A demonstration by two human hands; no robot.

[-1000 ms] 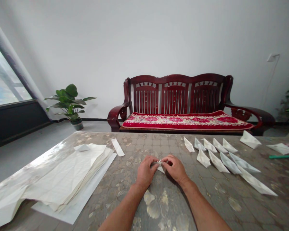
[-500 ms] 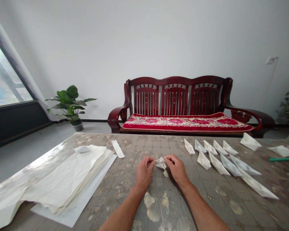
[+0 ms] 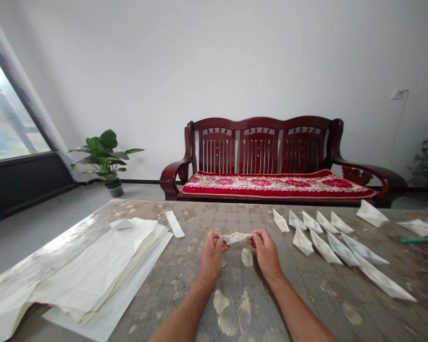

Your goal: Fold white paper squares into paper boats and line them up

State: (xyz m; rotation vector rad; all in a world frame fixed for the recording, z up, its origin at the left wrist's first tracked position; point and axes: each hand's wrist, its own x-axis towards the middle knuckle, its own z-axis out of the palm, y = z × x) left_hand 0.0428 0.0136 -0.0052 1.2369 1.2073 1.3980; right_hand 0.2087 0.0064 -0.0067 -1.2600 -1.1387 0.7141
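Observation:
A small white paper boat is stretched out lengthwise between my two hands, just above the tabletop. My left hand pinches its left end between thumb and fingers. At the opposite tip, my right hand grips the paper the same way. To the right stand several folded paper boats in two loose rows, white and pale grey. On the left lies a stack of white paper sheets, with a small folded piece on top.
A narrow paper strip lies beyond the stack. Toward the right edge are a larger boat and a green pen-like object. Behind the patterned table stands a dark red wooden bench; a potted plant is on the floor.
My hands have drawn slightly apart, and the folded paper between them has gone from a bunched, peaked shape to a long, flatter boat. The view has tilted slightly.

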